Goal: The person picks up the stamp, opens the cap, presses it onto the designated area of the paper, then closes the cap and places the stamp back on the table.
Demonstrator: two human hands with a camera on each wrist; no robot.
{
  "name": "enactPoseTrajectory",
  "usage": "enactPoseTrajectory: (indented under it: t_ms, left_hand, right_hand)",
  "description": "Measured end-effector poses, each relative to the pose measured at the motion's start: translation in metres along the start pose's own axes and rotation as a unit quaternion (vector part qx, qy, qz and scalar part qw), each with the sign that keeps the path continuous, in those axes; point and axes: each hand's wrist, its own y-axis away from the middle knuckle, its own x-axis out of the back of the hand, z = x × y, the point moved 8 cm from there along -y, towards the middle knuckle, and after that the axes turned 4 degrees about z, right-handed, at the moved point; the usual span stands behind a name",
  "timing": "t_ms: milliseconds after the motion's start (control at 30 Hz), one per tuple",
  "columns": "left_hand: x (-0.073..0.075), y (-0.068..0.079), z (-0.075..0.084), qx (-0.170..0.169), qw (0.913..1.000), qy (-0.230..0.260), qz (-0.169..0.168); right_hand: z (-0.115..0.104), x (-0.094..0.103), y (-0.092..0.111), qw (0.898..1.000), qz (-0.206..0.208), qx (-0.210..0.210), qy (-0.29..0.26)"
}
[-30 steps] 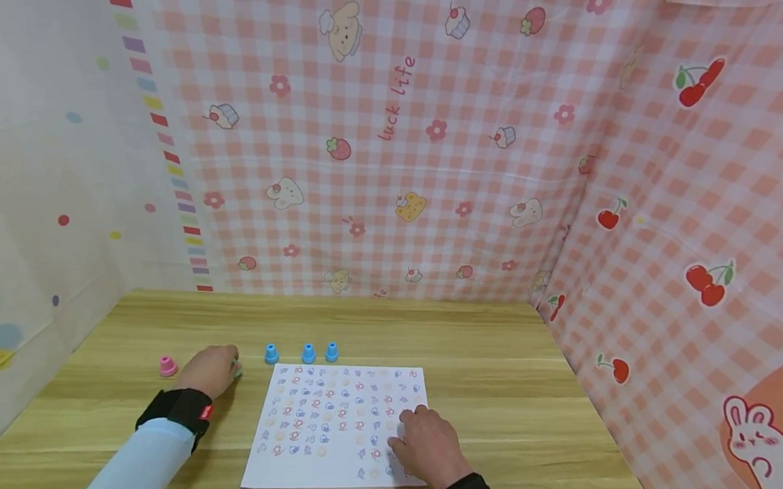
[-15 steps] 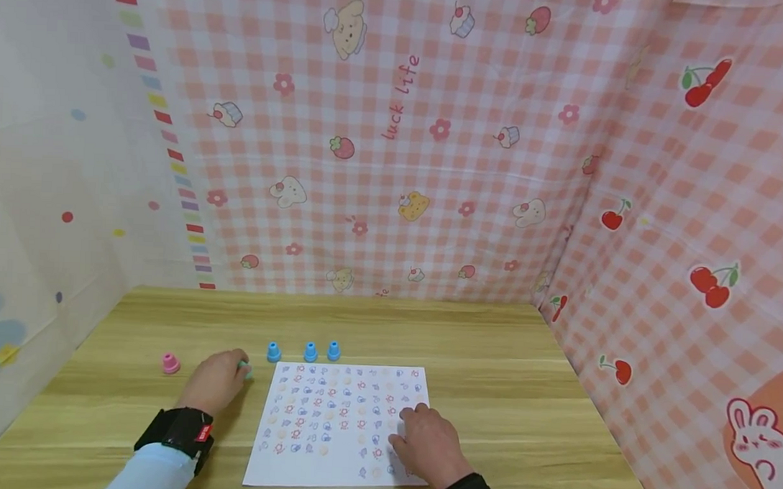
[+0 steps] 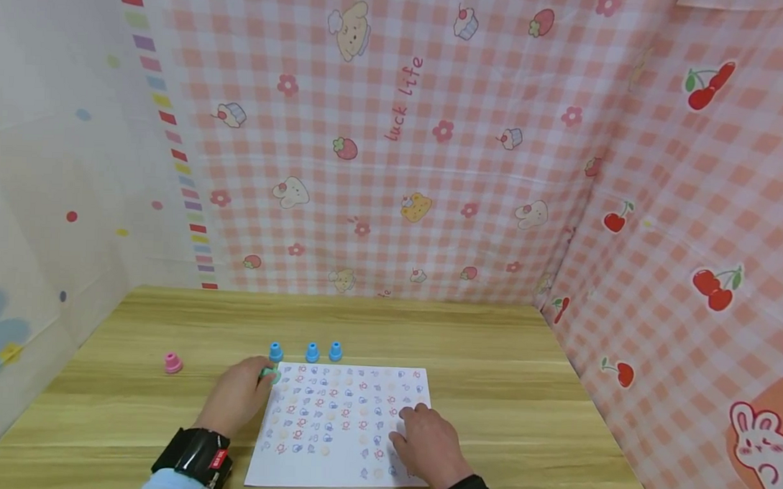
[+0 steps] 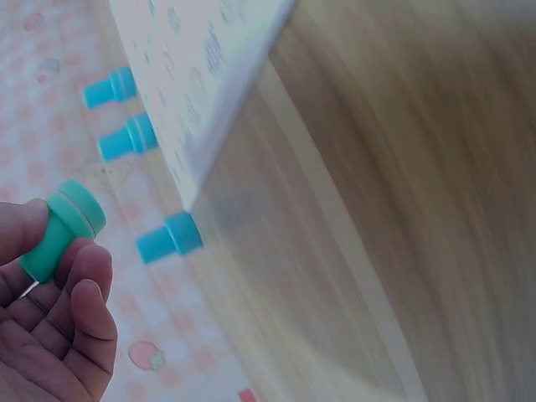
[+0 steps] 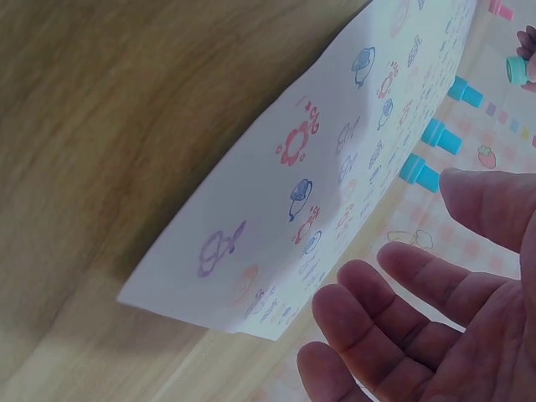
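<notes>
The left hand [image 3: 234, 396] pinches a small, green, flared plastic stamp [image 4: 69, 219] near the far-left corner of a white printed paper sheet [image 3: 332, 474], where a square press seems best, the empty, loosely spread right hand [image 3: 426, 441] steadying its right side.

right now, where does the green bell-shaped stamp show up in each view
Head: green bell-shaped stamp, low, left of centre, in the left hand.
Left wrist: stamp at left, about mid-height.
Right wrist: stamp at upper right edge.
Shared landmark: three blue bell-shaped stamps.
</notes>
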Motion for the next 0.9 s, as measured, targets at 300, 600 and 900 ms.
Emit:
enactPoseTrajectory:
  t_ms: [300,600,900]
  left_hand:
    - [-0.006,0.001,0.022,0.013,0.9991,0.039,-0.008]
    - [-0.020,0.005,0.044,0.017,0.9966,0.077,-0.023]
    - [-0.030,0.010,0.071,-0.012,0.9909,0.131,-0.027]
  right_hand:
    - [-0.002,0.000,-0.002,1.000,0.005,-0.001,0.001]
    - [-0.005,0.003,-0.003,1.000,0.026,0.007,-0.003]
    - [-0.007,0.005,-0.002,0.998,0.048,0.019,-0.044]
